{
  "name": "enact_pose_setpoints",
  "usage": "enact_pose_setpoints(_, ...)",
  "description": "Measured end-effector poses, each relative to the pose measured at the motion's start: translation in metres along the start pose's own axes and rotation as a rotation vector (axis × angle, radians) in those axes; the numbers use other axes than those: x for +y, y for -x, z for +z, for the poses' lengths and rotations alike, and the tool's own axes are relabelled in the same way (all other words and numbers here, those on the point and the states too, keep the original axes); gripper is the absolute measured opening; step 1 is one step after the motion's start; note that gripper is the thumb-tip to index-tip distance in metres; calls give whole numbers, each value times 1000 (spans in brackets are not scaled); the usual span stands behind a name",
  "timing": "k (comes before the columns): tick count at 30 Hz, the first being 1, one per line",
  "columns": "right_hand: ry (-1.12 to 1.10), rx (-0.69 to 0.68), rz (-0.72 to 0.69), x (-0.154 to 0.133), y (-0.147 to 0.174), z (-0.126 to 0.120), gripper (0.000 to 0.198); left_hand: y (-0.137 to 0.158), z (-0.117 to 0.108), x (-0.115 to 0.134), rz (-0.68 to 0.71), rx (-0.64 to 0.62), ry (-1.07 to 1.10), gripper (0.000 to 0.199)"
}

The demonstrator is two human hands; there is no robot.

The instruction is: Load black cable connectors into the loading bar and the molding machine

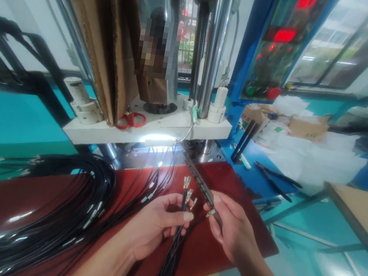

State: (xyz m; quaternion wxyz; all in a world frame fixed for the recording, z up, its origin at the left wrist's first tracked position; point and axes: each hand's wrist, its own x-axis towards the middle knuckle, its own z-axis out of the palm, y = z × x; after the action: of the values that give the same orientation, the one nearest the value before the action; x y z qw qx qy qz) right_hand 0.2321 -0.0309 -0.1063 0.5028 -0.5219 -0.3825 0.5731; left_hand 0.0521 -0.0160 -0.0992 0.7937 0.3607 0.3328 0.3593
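Observation:
My left hand [163,217] is closed round a bundle of black wires [168,260], whose metal terminals [186,183] stick up above the thumb. The wires hang down past the board's near edge. In my right hand [230,221] is a long dark slotted bar [200,178], gripped at its near end and slanting away toward the press. A small metal terminal [210,213] shows by the right fingertips; whether they pinch it I cannot tell. Both hands are over the red-brown board [233,179], close together but apart.
A press with a white plate [154,126] and a bright lamp stands ahead, red-handled scissors [131,120] on it. Coiled black cables [85,201] lie left. Pliers [276,179] rest on the blue surface at right, near white bags [329,153]. A control panel [277,45] glows red.

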Motion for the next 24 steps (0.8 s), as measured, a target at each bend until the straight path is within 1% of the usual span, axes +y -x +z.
enact_pose_setpoints(4,5,4,-2,1,0,0,41,4,13,-5,219,114,-356,16)
enact_pose_setpoints(5,5,8,7,2,0,0,42,4,16,-6,250,121,-416,13)
enact_pose_setpoints(7,1,19,29,3,-1,-1,42,5,20,-7,266,108,-480,12)
enact_pose_setpoints(10,-15,20,51,5,-2,-1,41,6,21,-6,256,73,-477,14)
enact_pose_setpoints(14,-15,-3,13,8,-2,-2,40,7,17,-3,213,50,-340,18)
enact_pose_setpoints(17,-3,-20,-25,9,-3,-2,42,8,15,-7,186,55,-239,27)
enact_pose_setpoints(20,-3,-15,-38,9,-4,-2,42,7,13,-13,187,95,-225,32)
enact_pose_setpoints(22,-13,-12,-29,10,-5,-2,42,5,10,-15,197,160,-245,30)
enact_pose_setpoints(24,-25,-10,-13,11,-5,-3,42,1,8,-13,235,234,-253,25)
